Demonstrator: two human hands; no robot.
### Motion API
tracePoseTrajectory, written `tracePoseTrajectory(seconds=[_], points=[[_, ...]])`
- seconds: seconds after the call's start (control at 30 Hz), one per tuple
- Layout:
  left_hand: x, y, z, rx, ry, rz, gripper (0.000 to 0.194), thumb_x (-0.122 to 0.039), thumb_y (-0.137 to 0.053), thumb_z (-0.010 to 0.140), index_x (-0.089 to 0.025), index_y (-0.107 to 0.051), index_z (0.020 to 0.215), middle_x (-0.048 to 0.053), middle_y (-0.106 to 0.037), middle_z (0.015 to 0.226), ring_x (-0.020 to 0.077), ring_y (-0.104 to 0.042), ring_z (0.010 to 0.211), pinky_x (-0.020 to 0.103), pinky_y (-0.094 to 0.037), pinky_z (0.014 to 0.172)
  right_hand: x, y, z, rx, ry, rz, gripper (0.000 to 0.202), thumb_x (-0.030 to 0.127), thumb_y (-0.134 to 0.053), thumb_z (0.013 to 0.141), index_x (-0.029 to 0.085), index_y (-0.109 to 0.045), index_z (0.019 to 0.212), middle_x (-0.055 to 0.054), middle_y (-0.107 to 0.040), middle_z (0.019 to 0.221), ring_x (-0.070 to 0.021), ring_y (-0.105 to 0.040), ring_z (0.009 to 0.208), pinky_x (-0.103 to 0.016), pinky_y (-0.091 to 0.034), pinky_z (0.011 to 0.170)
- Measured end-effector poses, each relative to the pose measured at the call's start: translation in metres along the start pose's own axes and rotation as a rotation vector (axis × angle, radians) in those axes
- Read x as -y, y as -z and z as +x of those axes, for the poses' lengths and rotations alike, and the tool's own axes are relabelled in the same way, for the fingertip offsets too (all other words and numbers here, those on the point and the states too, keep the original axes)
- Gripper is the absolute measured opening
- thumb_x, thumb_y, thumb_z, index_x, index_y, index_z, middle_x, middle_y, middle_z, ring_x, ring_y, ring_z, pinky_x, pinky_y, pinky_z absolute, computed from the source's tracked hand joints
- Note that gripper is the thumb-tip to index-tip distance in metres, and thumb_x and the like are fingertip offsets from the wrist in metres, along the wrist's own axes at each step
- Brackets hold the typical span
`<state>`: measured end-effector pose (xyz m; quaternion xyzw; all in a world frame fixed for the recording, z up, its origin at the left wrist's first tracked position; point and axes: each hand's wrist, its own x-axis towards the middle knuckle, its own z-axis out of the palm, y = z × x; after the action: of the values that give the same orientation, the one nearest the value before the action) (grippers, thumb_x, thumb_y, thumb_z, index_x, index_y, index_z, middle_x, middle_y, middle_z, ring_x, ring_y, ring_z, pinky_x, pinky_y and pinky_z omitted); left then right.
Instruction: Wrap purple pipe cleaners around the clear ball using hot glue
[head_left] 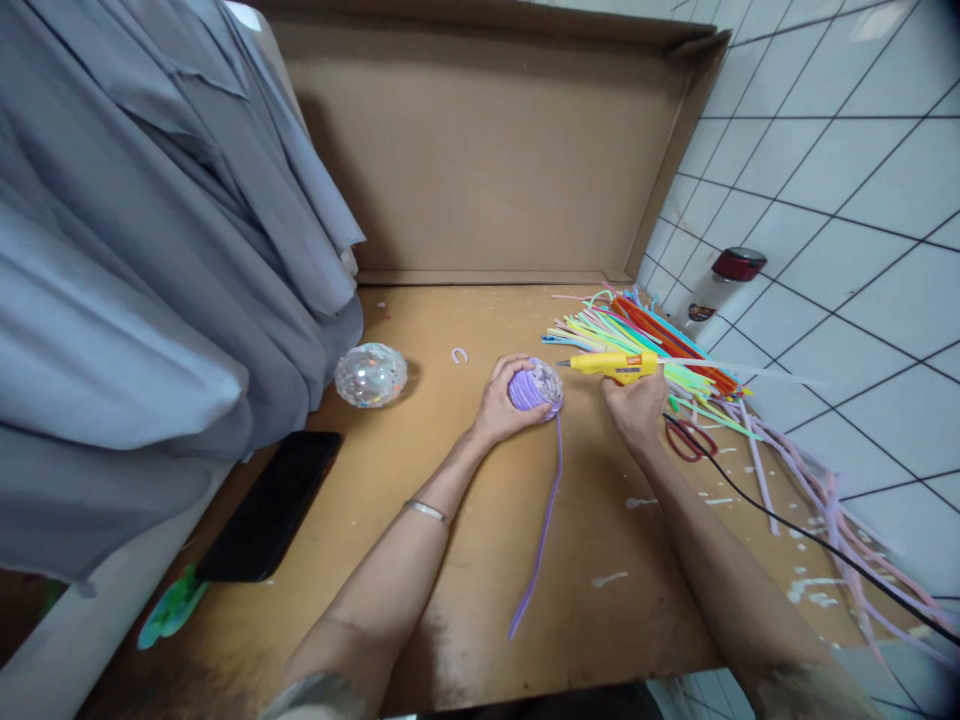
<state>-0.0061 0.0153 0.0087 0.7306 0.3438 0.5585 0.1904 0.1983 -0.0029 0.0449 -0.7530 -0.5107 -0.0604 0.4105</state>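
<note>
My left hand (504, 400) is wrapped around a round ball (536, 388) partly covered in coils of purple pipe cleaner; its right side shows a clear, speckled surface. From the ball, a loose purple pipe cleaner (550, 510) trails down across the table toward me. In my right hand (636, 405) is a yellow hot glue gun (615, 365), gripped by its handle. Its nozzle points left and comes close to the ball's right side; whether the two touch I cannot tell. A clear glue stick (735, 370) sticks out of the gun's back.
Colourful pipe cleaners (600, 325) lie in a pile at right, beside red-handled scissors (690, 440). A clear faceted ball (371, 375) and a black phone (274, 505) are at left. A red-lidded bottle (724, 285) stands by the tiles. The gun's black cord (795, 530) runs right.
</note>
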Motion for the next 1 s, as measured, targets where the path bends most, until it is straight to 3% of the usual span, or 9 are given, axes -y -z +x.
tracePoseTrajectory(seconds=[0.2, 0.4, 0.53, 0.67, 0.77, 0.87, 0.93, 1.0], points=[[0.002, 0.001, -0.001, 0.011, 0.018, 0.026, 0.056, -0.027, -0.081, 0.059, -0.021, -0.054, 0.108, 0.009, -0.057, 0.12, 0.0264, -0.055, 0.118, 0.046, -0.045, 0.103, -0.03, -0.007, 0.015, 0.198, -0.226, -0.139, 0.056, 0.042, -0.058, 0.068, 0.011, -0.051, 0.115, -0.018, -0.064, 0.1, -0.0325, -0.062, 0.087, -0.041, -0.045, 0.072], [0.004, 0.001, 0.0, 0.011, 0.019, 0.018, 0.056, -0.026, -0.081, 0.059, -0.022, -0.054, 0.108, 0.009, -0.057, 0.121, 0.0268, -0.055, 0.118, 0.046, -0.045, 0.103, -0.045, -0.016, 0.013, 0.21, -0.091, -0.337, 0.054, 0.041, -0.06, 0.072, 0.007, -0.055, 0.113, -0.023, -0.063, 0.108, -0.0357, -0.06, 0.098, -0.044, -0.044, 0.079], [0.006, 0.0, -0.001, 0.006, 0.023, 0.014, 0.058, -0.027, -0.081, 0.059, -0.022, -0.054, 0.109, 0.009, -0.056, 0.122, 0.0266, -0.055, 0.118, 0.046, -0.044, 0.104, -0.047, -0.017, 0.012, 0.132, 0.01, -0.477, 0.054, 0.04, -0.061, 0.072, 0.002, -0.054, 0.11, -0.024, -0.062, 0.104, -0.0354, -0.058, 0.095, -0.047, -0.04, 0.083], [0.007, 0.0, -0.001, -0.012, 0.054, -0.01, 0.057, -0.027, -0.081, 0.059, -0.021, -0.054, 0.109, 0.009, -0.056, 0.122, 0.0264, -0.055, 0.118, 0.046, -0.044, 0.104, -0.038, -0.009, 0.01, 0.021, 0.185, -0.541, 0.051, 0.041, -0.061, 0.073, 0.003, -0.054, 0.107, -0.023, -0.06, 0.1, -0.0332, -0.052, 0.091, -0.045, -0.036, 0.078], [0.007, 0.0, -0.001, -0.019, 0.075, -0.019, 0.057, -0.026, -0.08, 0.059, -0.021, -0.055, 0.109, 0.009, -0.056, 0.122, 0.0262, -0.055, 0.118, 0.046, -0.044, 0.105, -0.022, -0.002, 0.005, 0.065, 0.355, -0.525, 0.041, 0.034, -0.056, 0.081, 0.005, -0.056, 0.11, -0.021, -0.06, 0.103, -0.0304, -0.051, 0.093, -0.041, -0.033, 0.078], [0.006, 0.0, -0.001, -0.024, 0.076, -0.034, 0.057, -0.026, -0.081, 0.058, -0.021, -0.055, 0.109, 0.01, -0.055, 0.123, 0.0262, -0.055, 0.118, 0.046, -0.043, 0.106, -0.008, -0.001, -0.003, 0.298, 0.685, -0.414, 0.026, 0.022, -0.044, 0.091, 0.013, -0.064, 0.105, -0.015, -0.062, 0.102, -0.0244, -0.051, 0.093, -0.037, -0.031, 0.079], [0.005, 0.0, -0.001, -0.029, 0.078, -0.047, 0.057, -0.025, -0.08, 0.059, -0.02, -0.055, 0.109, 0.01, -0.055, 0.123, 0.0261, -0.054, 0.119, 0.045, -0.042, 0.106, -0.004, -0.005, -0.009, 0.523, 0.927, -0.329, 0.027, 0.018, -0.042, 0.093, 0.018, -0.068, 0.101, -0.011, -0.065, 0.098, -0.0212, -0.052, 0.092, -0.034, -0.031, 0.08], [0.005, 0.0, -0.001, -0.036, 0.084, -0.059, 0.056, -0.025, -0.08, 0.059, -0.02, -0.055, 0.109, 0.01, -0.055, 0.122, 0.0259, -0.054, 0.119, 0.045, -0.042, 0.106, -0.004, -0.011, -0.014, 0.656, 1.064, -0.281, 0.028, 0.015, -0.044, 0.092, 0.022, -0.068, 0.105, -0.009, -0.066, 0.104, -0.0196, -0.054, 0.093, -0.033, -0.032, 0.081]])
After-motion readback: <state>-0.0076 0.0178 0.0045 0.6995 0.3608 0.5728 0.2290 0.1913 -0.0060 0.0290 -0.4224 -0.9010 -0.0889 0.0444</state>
